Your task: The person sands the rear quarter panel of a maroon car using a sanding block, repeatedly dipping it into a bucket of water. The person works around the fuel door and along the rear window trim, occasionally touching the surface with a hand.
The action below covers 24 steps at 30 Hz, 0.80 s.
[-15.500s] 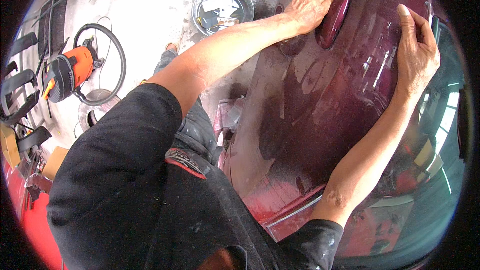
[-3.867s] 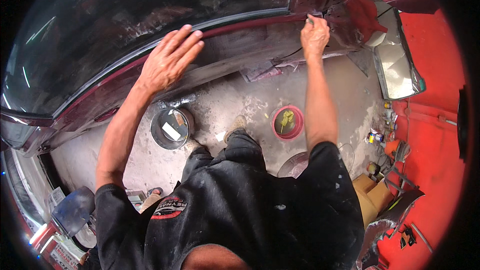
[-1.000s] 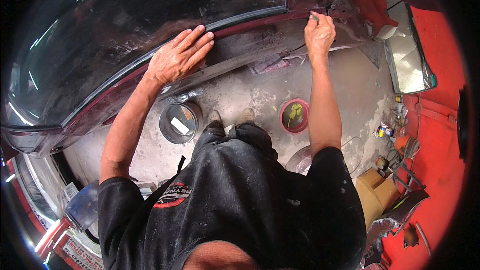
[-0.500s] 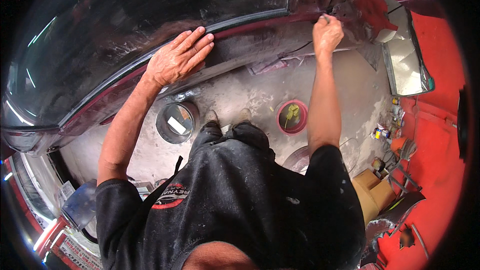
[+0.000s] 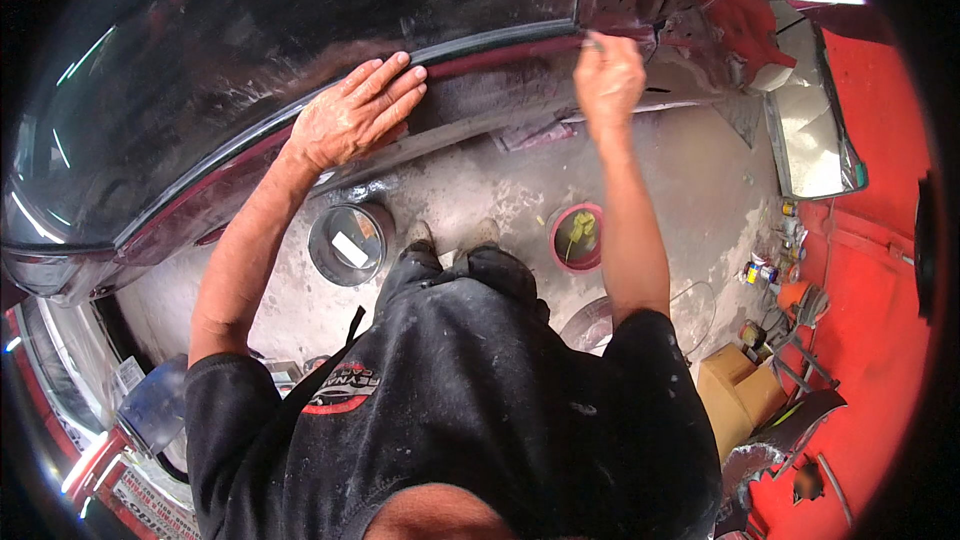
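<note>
A dark car door (image 5: 300, 50), smeared with pale dust, fills the upper left, with a black trim strip (image 5: 500, 37) along its window edge. My left hand (image 5: 350, 115) lies flat on the door just below that strip, its fingers stretched out and holding nothing. At the strip's right end, my right hand (image 5: 610, 80) is closed against the maroon panel. A small dark bit shows at its fingertips; its kind cannot be made out.
On the floor by my feet stand a dark bucket (image 5: 322, 248) with a pale block inside and a pink tub (image 5: 555, 255) holding yellow-green pieces. Cardboard box (image 5: 735, 395), small cans (image 5: 760, 270) and a red wall (image 5: 880, 140) are at the right.
My right hand has moved left along the panel toward the end of the trim strip, still closed. My left hand stays in the same place on the door.
</note>
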Motion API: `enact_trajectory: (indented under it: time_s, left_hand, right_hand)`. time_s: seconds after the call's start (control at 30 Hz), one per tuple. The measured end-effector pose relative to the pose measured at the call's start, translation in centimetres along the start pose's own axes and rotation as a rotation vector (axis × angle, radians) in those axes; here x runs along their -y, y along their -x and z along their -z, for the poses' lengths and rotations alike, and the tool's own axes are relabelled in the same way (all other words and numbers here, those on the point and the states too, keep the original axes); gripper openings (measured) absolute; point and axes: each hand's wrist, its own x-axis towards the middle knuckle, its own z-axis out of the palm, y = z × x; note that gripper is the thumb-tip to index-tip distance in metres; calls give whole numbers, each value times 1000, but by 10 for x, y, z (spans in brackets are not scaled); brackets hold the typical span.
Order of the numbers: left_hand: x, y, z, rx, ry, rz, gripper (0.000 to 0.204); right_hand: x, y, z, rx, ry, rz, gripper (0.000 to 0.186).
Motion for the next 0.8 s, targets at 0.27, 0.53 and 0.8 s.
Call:
enact_trajectory:
  time_s: [0.27,0.53,0.8]
  left_hand:
    - [-3,3,0,-4,12,4,63]
    - [-2,1,3,-10,7,4,60]
    - [-2,1,-2,32,0,18,66]
  right_hand:
    - [-26,-11,11,23,121,60,19]
    - [78,33,-12,97,-168,345,28]
    - [-57,-28,10,-145,71,-168,16]
